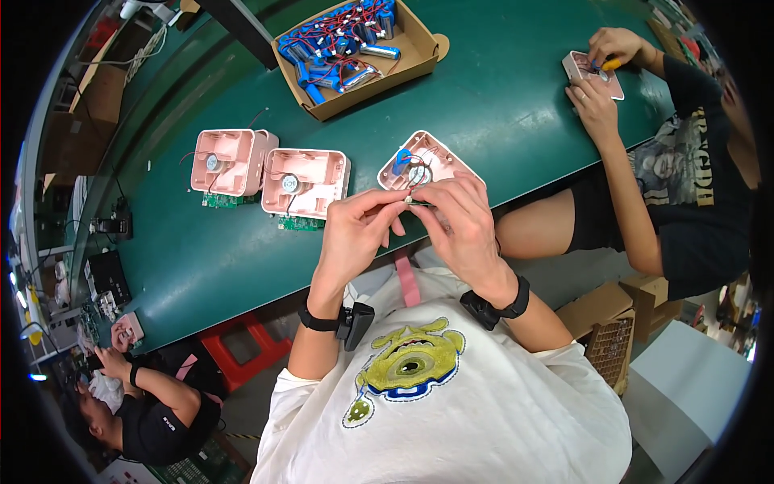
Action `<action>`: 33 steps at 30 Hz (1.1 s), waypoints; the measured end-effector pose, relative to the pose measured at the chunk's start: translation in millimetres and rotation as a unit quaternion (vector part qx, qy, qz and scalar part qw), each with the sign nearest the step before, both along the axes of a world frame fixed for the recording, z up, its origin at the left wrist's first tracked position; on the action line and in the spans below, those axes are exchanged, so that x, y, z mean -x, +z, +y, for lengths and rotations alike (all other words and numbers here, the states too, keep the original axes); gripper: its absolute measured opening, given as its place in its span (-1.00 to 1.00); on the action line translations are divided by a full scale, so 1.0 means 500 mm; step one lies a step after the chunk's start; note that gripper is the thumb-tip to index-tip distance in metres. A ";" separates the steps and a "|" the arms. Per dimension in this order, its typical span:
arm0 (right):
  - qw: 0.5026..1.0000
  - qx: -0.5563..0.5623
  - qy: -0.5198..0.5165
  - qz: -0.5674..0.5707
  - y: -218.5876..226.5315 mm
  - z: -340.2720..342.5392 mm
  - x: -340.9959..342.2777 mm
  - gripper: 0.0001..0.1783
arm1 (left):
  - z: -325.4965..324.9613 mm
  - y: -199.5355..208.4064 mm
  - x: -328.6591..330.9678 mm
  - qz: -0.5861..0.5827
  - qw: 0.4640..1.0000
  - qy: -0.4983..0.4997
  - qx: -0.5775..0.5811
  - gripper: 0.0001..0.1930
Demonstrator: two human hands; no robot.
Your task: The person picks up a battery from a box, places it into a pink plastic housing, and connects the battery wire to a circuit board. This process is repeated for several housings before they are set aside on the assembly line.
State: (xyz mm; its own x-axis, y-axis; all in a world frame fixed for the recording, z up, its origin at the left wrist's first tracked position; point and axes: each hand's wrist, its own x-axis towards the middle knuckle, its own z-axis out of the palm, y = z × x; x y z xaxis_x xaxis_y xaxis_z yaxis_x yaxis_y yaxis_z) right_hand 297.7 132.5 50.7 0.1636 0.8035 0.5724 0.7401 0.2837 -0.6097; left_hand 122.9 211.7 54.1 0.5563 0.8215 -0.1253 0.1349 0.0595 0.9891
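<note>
My left hand (364,230) and my right hand (461,222) meet at the near edge of a pink plastic housing (451,157), both with fingers pinched together. Between the fingertips is a small white wire connector (409,199), with a thin dark edge beside it that I cannot make out. Thin wires run from there into the housing. Inside it lie a blue cylindrical battery (401,161) and a round speaker (419,174). Left of my hands stand more open pink housings (329,171) (241,149), each with a round part inside and a green circuit board (301,223) showing at its near side.
A cardboard box (415,60) of blue batteries with red wires sits at the back of the green table (500,97). At right a co-worker's hands (595,109) work on another pink housing (576,66). Another person sits at lower left, near a red stool (242,348).
</note>
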 end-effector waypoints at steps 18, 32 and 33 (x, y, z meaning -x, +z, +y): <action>0.984 0.120 -0.080 -0.100 -0.018 -0.005 -0.039 -0.15 | -0.028 -0.003 -0.007 0.031 0.981 0.057 -0.184 -0.70; 0.946 0.150 -0.229 -0.171 -0.026 0.118 -0.343 -0.19 | -0.033 -0.023 0.173 0.113 0.898 0.352 -0.237 -0.72; 0.949 0.144 -0.222 -0.171 -0.026 0.128 -0.347 -0.19 | -0.032 -0.032 0.178 0.120 0.890 0.377 -0.225 -0.66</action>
State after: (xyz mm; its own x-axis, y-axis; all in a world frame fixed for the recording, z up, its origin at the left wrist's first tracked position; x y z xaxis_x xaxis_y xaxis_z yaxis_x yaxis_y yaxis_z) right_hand 471.1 196.6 37.6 0.3669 0.8300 0.4201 0.9164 -0.2448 -0.3168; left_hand 34.0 195.5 38.2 -0.1732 0.9470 0.2706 0.4347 -0.1731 0.8838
